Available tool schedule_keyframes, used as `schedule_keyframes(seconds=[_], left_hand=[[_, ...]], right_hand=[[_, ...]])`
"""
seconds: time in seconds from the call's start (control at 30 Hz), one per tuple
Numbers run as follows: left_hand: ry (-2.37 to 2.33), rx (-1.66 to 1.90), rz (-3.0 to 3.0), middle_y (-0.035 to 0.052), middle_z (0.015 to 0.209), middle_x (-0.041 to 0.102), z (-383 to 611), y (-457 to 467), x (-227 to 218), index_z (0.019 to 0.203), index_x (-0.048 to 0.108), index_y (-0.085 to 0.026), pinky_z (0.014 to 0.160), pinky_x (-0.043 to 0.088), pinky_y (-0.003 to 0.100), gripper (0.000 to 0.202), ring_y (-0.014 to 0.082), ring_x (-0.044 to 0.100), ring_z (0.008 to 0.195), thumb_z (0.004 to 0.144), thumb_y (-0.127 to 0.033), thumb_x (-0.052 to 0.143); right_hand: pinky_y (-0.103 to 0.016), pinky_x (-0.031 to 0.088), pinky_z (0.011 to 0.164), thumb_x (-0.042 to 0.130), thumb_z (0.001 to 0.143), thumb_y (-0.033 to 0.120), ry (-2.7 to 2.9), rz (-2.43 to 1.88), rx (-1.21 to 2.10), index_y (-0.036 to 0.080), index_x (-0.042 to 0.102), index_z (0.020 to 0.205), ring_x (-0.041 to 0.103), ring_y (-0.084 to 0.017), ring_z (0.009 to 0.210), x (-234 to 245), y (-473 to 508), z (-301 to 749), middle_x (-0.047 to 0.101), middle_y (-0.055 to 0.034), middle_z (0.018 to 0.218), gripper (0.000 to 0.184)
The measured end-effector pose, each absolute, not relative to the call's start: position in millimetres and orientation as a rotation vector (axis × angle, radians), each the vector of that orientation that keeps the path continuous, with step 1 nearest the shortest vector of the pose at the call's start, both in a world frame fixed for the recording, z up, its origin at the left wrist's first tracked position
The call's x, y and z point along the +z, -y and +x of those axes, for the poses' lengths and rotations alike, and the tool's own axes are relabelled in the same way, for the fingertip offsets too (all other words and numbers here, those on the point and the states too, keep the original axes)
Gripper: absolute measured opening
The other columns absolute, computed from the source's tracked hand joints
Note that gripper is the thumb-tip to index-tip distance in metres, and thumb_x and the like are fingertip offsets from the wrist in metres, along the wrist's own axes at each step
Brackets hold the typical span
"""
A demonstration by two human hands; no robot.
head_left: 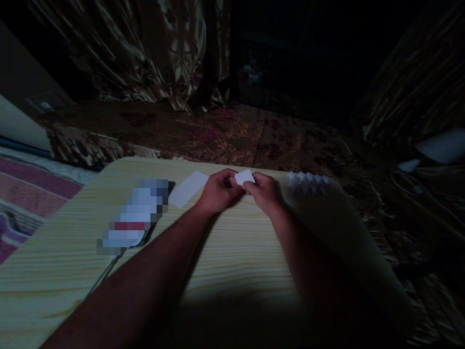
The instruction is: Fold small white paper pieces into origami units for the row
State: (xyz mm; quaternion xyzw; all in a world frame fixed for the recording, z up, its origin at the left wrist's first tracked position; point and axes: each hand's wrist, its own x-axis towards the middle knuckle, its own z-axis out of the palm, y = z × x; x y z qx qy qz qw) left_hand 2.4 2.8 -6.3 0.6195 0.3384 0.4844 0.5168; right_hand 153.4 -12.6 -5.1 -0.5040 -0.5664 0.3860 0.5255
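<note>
A small white piece of paper point(244, 177) is pinched between my two hands over the far part of the wooden table. My left hand point(221, 189) grips its left side with curled fingers. On the other side, my right hand point(264, 190) holds it, the thumb lying on its lower edge. Whether the paper is folded is hard to make out in the dim light. Just left of my left hand lies a flat white paper strip point(188, 189). Several small pointed white folded paper pieces point(308, 183) stand in rows to the right of my right hand.
The pale wood-grain table point(240, 261) has rounded far corners. On its left lies a blurred-out white object point(136, 218) with a cable. Patterned curtains point(181, 53) hang behind, a striped bedcover point(32, 184) is at left, and a white lamp-like object point(441, 145) is at right.
</note>
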Motion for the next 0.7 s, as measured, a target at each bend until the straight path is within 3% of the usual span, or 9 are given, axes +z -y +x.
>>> schedule_keyframes(seconds=[0.27, 0.7], left_hand=[[-0.828, 1.238, 1.413, -0.0036, 0.064, 0.055, 2.1, -7.0, -8.9, 0.088, 0.061, -0.015, 0.054, 0.038, 0.020, 0.028, 0.0080, 0.048, 0.054, 0.065, -0.024, 0.075], [-0.852, 1.249, 1.405, -0.0028, 0.066, 0.058, 2.5, -6.1, -8.5, 0.089, 0.062, -0.015, 0.055, 0.039, 0.020, 0.029, 0.0084, 0.050, 0.056, 0.065, -0.024, 0.075]], right_hand=[[-0.021, 0.033, 0.048, 0.060, 0.068, 0.028, 1.324, -1.152, 1.001, 0.016, 0.058, 0.073, 0.045, -0.009, 0.051, -5.3, 11.0, 151.5, 0.054, 0.0041, 0.057, 0.013], [-0.021, 0.029, 0.045, 0.059, 0.063, 0.023, 1.297, -1.216, 1.025, 0.017, 0.053, 0.064, 0.044, -0.008, 0.048, -1.2, 12.6, 150.2, 0.053, 0.0050, 0.053, 0.008]])
